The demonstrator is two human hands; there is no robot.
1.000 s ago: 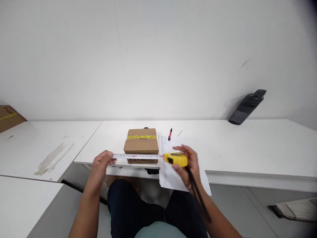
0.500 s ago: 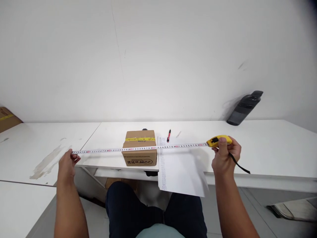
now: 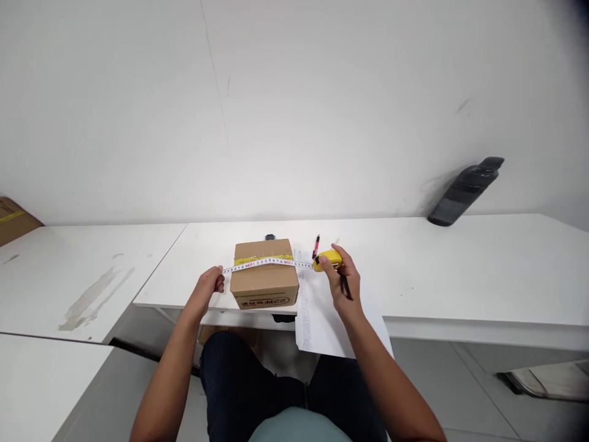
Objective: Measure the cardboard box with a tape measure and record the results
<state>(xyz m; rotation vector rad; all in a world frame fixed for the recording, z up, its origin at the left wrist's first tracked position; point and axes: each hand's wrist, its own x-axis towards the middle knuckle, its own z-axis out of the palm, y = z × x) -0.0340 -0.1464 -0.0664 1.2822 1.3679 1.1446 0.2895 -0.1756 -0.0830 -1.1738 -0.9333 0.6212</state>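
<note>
My right hand point(image 3: 345, 279) is closed around the yellow case of a tape measure point(image 3: 329, 260), and a black wrist strap hangs from it. The white blade crosses leftward over a small cardboard box point(image 3: 263, 280) to my left hand point(image 3: 210, 287), whose fingers pinch its free end. Yellow tape runs along the top of the box, and printed characters mark its front. The blade bends slightly above the box top; whether it touches I cannot tell. Under my right forearm lies a white sheet of paper point(image 3: 326, 325), overhanging the table's front edge.
A red and black pen point(image 3: 316, 246) lies behind the paper. A dark bottle point(image 3: 464, 191) leans at the wall on the right. Behind the box sits a small dark object point(image 3: 270, 237). Another cardboard box point(image 3: 17, 221) stands at far left on the white table point(image 3: 460, 270).
Both hands have come inward toward the box, and the stretch of blade between them is much shorter. The view has shifted slightly.
</note>
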